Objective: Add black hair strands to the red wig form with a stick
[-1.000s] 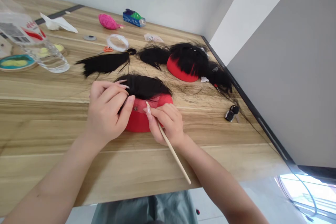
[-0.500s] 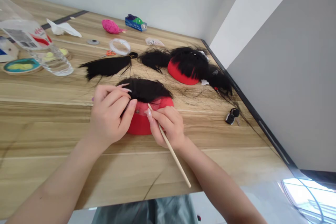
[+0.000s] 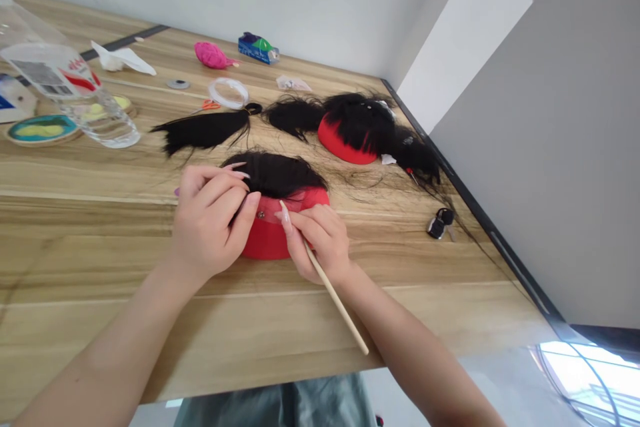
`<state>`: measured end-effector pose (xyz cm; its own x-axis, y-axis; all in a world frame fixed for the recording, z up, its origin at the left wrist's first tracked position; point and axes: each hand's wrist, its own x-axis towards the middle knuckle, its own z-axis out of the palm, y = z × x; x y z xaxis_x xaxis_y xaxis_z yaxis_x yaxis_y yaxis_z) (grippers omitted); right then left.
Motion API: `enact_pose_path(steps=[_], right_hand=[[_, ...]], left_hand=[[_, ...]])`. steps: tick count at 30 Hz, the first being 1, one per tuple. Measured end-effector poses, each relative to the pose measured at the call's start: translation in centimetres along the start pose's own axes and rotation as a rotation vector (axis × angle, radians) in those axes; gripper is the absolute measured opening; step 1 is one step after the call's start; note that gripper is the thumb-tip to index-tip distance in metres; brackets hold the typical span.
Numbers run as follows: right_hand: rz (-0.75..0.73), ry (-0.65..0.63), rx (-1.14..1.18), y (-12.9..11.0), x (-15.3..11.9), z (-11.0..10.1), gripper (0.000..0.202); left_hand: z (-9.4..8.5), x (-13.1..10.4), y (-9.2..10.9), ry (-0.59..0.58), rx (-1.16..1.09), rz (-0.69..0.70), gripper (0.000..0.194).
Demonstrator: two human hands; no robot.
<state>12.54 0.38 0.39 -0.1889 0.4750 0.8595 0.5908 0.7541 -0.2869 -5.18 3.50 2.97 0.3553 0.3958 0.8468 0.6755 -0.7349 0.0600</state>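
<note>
A red dome-shaped form (image 3: 265,241) rests near the table's front, its upper part covered with black hair (image 3: 280,175). A clear strip with a small metal stud (image 3: 261,215) lies across its near side. On its left, my left hand (image 3: 215,217) pinches a dark lock of hair between thumb and fingers. My right hand (image 3: 320,240) grips a thin wooden stick (image 3: 337,301), whose upper tip is over the form and whose lower end points toward the table edge.
Behind lie a bundle of black hair (image 3: 205,131), a second red form (image 3: 345,143) with hair, orange scissors (image 3: 211,105) and clear line (image 3: 229,93). A bottle (image 3: 95,103) stands left; keys (image 3: 440,223) lie right. Pink yarn (image 3: 213,55) is farther back.
The lower end of the wooden stick has swung slightly right, and its tip has shifted slightly left. Both hands keep their grips. The view has moved a little.
</note>
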Motion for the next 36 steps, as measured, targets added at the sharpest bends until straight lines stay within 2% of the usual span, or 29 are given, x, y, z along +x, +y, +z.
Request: enact_pose_path(steps=[14,20,23,28,30,33,36], right_hand=[[0.013,0.033,0.012,0.0,0.0,0.2,0.013],[0.073,0.031,0.068,-0.3,0.2,-0.1,0.020],[0.064,0.020,0.074,-0.3,0.1,-0.1,0.021],[0.046,0.040,0.121,-0.3,0.0,-0.1,0.019],[0.047,0.048,0.139,-0.4,0.0,-0.2,0.018],[0.051,0.058,0.175,-0.6,0.1,-0.3,0.019],[0.062,0.068,0.245,-0.8,0.3,-0.4,0.022]], left_hand=[[0.0,0.0,-0.1,0.006,-0.015,0.012,0.011],[-0.1,0.0,0.0,0.026,0.009,0.008,0.009],[0.0,-0.1,-0.1,0.090,0.037,0.022,0.010],[-0.3,-0.7,-0.3,0.268,0.116,0.076,0.007],[-0.4,-1.0,-0.2,0.297,0.164,0.083,0.011],[-0.5,-1.2,0.1,0.268,0.180,0.088,0.015],[-0.4,-1.1,0.2,0.197,0.091,0.150,0.012]])
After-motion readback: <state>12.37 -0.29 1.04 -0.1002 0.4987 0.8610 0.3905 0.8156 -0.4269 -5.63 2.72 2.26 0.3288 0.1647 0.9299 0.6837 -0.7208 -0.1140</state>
